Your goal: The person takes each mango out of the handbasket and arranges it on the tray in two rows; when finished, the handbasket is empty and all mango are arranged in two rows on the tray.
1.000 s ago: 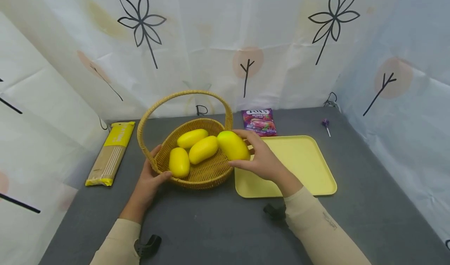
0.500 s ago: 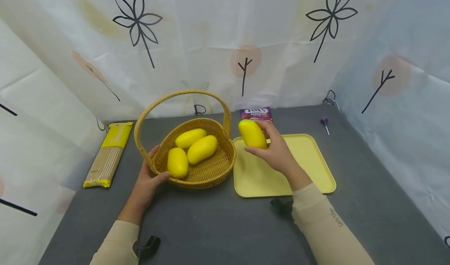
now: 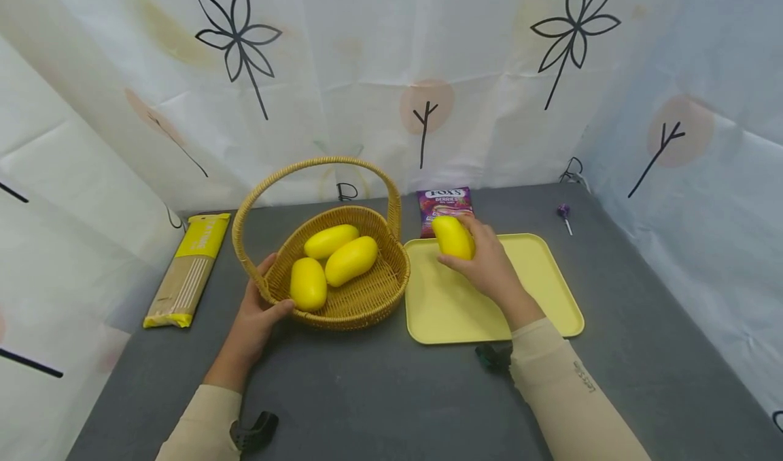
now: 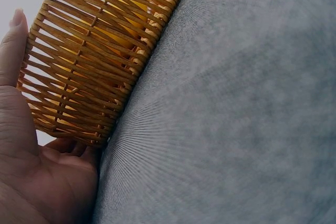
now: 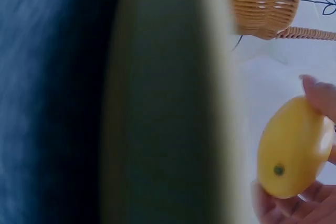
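Note:
A wicker basket (image 3: 367,311) with a tall arched handle stands left of centre in the head view. Three yellow mangoes (image 3: 351,261) lie inside it. My left hand (image 3: 259,318) grips the basket's left side, thumb over the rim; in the left wrist view the thumb and palm lie against the woven wall (image 4: 79,61). Over the far left part of a yellow tray (image 3: 465,311), my right hand (image 3: 492,267) holds another mango (image 3: 453,237). The right wrist view shows this mango (image 5: 291,150) between thumb and fingers, its green stem spot visible.
A purple candy packet (image 3: 436,206) lies behind the tray. A small purple lollipop (image 3: 564,216) is at the far right. On the far left lies a yellow-ended pack of noodles (image 3: 189,267). Patterned white sheets (image 3: 355,60) enclose the grey table (image 3: 367,393).
My right hand has carried the mango from the basket's right rim rightward to over the tray. The left hand keeps its hold on the basket.

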Motion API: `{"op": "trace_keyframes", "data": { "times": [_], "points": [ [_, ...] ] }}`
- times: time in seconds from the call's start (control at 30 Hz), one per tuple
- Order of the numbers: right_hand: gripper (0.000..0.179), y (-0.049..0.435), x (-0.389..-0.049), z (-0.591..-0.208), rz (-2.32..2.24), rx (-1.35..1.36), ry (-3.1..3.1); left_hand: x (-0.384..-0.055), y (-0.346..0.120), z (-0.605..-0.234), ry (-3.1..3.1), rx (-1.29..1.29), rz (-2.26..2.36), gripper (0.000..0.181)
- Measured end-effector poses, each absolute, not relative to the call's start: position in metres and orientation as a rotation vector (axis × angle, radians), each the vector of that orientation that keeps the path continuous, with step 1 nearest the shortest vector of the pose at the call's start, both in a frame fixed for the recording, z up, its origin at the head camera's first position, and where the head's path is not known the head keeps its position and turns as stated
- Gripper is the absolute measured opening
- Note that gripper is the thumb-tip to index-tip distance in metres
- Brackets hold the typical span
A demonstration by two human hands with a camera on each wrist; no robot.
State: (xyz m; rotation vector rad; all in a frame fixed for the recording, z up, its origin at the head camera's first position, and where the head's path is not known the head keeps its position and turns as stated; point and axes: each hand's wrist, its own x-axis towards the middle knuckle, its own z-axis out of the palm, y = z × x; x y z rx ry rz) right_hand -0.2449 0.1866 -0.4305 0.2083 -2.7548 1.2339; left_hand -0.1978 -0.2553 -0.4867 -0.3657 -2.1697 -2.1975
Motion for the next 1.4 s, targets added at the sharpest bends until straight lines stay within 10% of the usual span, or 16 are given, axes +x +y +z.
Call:
{"op": "trace_keyframes", "data": {
  "times": [1.4],
  "points": [
    [0.072,0.201,-0.249,-0.435,1.336,0.028,-2.997,-0.199,-0.257,-0.490,-2.193,-0.379,-2.174,0.087]
  ]
}}
